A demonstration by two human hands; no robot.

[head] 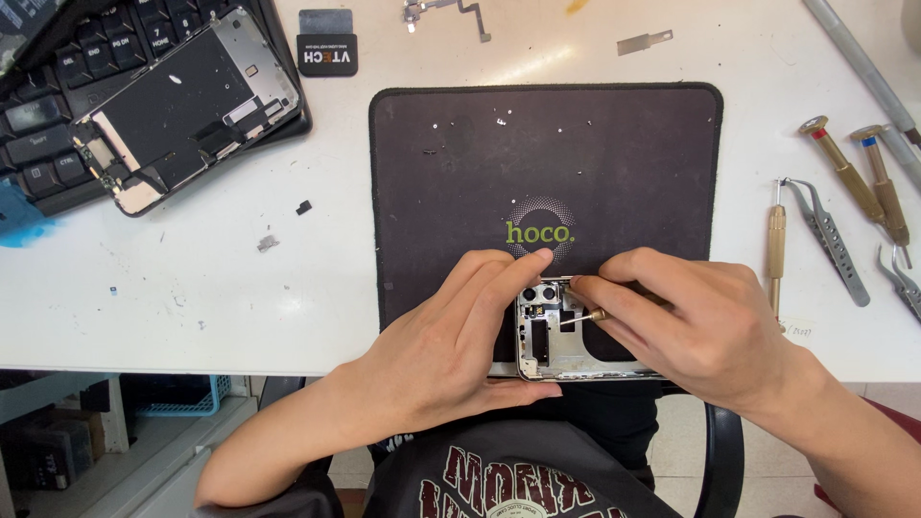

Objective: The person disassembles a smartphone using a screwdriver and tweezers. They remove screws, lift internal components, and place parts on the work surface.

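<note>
An opened phone body (549,331) with a silver frame lies at the near edge of a dark work mat (614,163), its camera modules showing at the top left. My left hand (451,341) cups and steadies the phone's left side, fingers curled over its top corner. My right hand (696,321) grips a small brass-tipped screwdriver (587,316), its tip pointing left into the phone's interior just under the cameras. Much of the phone's right part is hidden under my right hand.
A detached phone screen (182,105) rests on a black keyboard (48,125) at the far left. Screwdrivers (854,177) and tweezers (830,240) lie at the right. A flex cable (446,14), a small blade (643,41) and tiny screws (499,120) are farther back.
</note>
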